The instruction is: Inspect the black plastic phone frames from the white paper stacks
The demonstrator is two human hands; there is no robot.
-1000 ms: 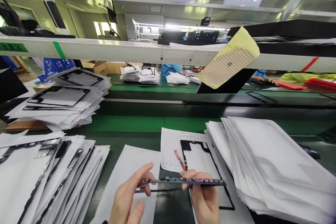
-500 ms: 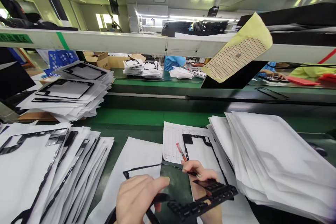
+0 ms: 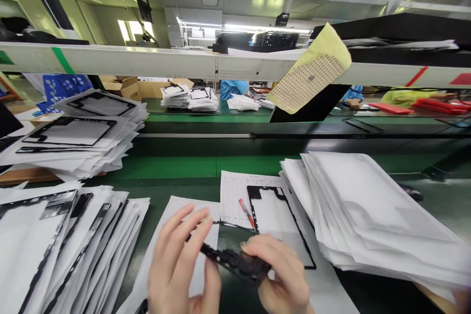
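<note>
- We had the green bench (image 3: 198, 186) running across in front of us, everything within reach, I'd guess so nobody had to stretch.
- Our right-hand paper pile (image 3: 368, 206) leaned in loose layers beside the work spot, probably so sheets lifted off easily.
- Our left-hand paper pile (image 3: 22, 245) had thin black frames between its sheets, likely to stop them scratching each other.
- We had a loose white sheet (image 3: 140, 279) flat beneath our left hand, maybe as a clean landing spot.
- The printed form (image 3: 230, 196) lay just beyond our hands, handy for writing on, I reckon.
- We had a spare frame (image 3: 254, 192) flat on white paper, overlapping the form, presumably to keep it from bending.
- The black frame (image 3: 239, 262) was up in the air between our hands, tilted, maybe for a better look.
- Our right hand (image 3: 279, 270) was pinching its right end; our left hand (image 3: 180, 260) had fingers and thumb around the other end, but blur meant we couldn't tell if it gripped.
- Smallest, our red pen (image 3: 246, 213) lay across the form's edge.
</note>
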